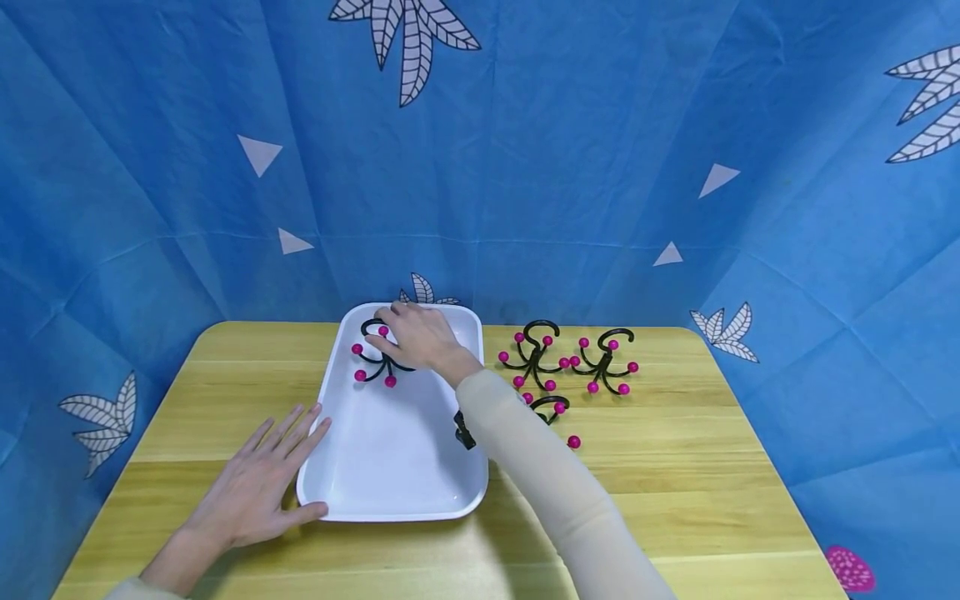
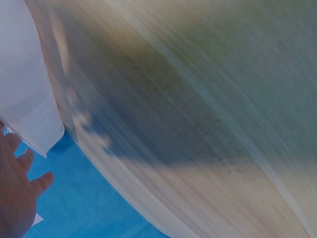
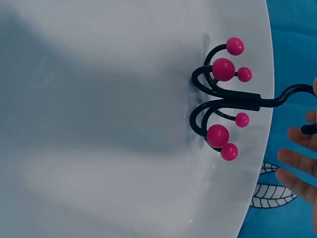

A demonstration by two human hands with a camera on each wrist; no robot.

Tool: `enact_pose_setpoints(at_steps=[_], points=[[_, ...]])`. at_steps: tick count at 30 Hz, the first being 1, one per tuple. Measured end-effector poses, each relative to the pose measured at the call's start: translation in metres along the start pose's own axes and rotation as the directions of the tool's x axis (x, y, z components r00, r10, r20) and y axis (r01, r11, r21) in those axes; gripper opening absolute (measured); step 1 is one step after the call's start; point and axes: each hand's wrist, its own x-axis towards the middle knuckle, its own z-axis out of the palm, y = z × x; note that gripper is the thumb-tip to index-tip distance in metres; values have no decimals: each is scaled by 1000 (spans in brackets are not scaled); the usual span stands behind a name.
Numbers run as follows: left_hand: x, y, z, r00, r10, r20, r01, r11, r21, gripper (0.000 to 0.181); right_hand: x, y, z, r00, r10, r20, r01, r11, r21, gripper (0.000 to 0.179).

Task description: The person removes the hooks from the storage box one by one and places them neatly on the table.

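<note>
A black metal hanging hook point(image 1: 385, 360) with pink ball tips stands in the far left part of the white tray point(image 1: 390, 467). My right hand point(image 1: 420, 335) reaches over the tray's far end. Its thumb and forefinger lie apart around the curved top of the hook point(image 3: 265, 102), and its other fingers are loosely spread in the right wrist view. The hook's curved end is partly lost behind the hand in the head view. Beside the tray's near left side, my left hand point(image 1: 253, 487) has spread fingers, with fingertips and thumb right at the rim.
Right of the tray, more such hooks stand on the wooden table point(image 1: 697, 483): one at the back point(image 1: 534, 357), another to its right point(image 1: 606, 362), and a nearer one point(image 1: 553, 404) partly behind the right sleeve point(image 1: 551, 475). A blue patterned curtain point(image 1: 570, 167) hangs behind.
</note>
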Motion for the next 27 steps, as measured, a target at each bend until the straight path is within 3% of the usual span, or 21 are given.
enact_pose_setpoints(at_steps=[16,27], points=[[0,1,-1,1000,2,-13,-2,1000,0,109,-5,5,1,996,-50,-80,49,999,-18,37],[0,2,-2,1000,-8,13,8,1000,9,109,-14,6,-4,997,-36,-74,38,999,25,33]])
